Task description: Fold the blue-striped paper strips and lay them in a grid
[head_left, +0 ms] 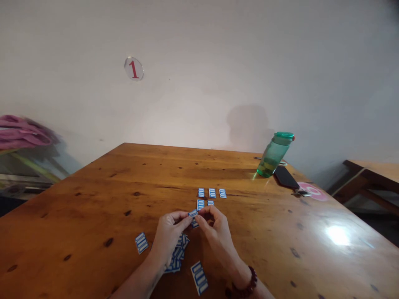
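My left hand and my right hand meet over the table, thumbs and fingers pinching a small blue-and-white card between them. Beneath my left hand lies a loose pile of similar cards, partly hidden by the wrist. Just beyond my fingertips, cards are set out in rows; one card and three farther ones, among them a middle card, show clearly. A single card rests left of my left hand, and another card lies tilted between my forearms.
A green bottle stands at the back right of the wooden table. Near it are a dark phone-like slab, a pink round piece and a small metallic object. A wall is behind; a bench is at right.
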The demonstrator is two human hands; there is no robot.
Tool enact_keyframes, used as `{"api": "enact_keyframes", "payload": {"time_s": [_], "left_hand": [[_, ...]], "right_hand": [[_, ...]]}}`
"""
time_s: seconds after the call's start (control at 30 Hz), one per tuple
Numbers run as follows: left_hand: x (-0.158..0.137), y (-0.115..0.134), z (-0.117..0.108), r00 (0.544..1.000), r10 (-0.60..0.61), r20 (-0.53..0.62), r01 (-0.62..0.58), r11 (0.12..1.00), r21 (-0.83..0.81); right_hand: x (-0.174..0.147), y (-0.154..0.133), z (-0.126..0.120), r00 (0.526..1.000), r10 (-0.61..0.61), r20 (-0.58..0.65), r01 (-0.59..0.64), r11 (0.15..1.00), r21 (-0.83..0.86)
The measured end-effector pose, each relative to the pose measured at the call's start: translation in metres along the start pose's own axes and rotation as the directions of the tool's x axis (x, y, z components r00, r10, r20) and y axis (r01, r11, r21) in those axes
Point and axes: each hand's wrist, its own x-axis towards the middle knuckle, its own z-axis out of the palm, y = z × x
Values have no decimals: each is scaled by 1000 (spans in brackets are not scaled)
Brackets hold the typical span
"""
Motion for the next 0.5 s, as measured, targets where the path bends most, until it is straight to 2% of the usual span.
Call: {"api": "enact_keyframes", "payload": {"time_s": [0.13, 0.33, 0.43, 0.5], "left_hand": [[4, -4, -2, 999, -43, 12, 44, 994, -103], [4, -7, -1, 999, -33, 42, 39, 987, -156], [2, -4, 0, 999, 21, 47, -18, 998, -61], [3, -5, -2, 993, 112, 39, -116, 987, 107]], "right_hand": [[-2, -2, 2, 998, 13, 67, -18, 996, 82], [-4, 1, 5, 998, -33, 47, 32, 999, 19], [-1, 1, 2, 998, -51, 48, 54, 997, -53], [2, 1, -3, 992, -112, 59, 122, 973, -197]]}}
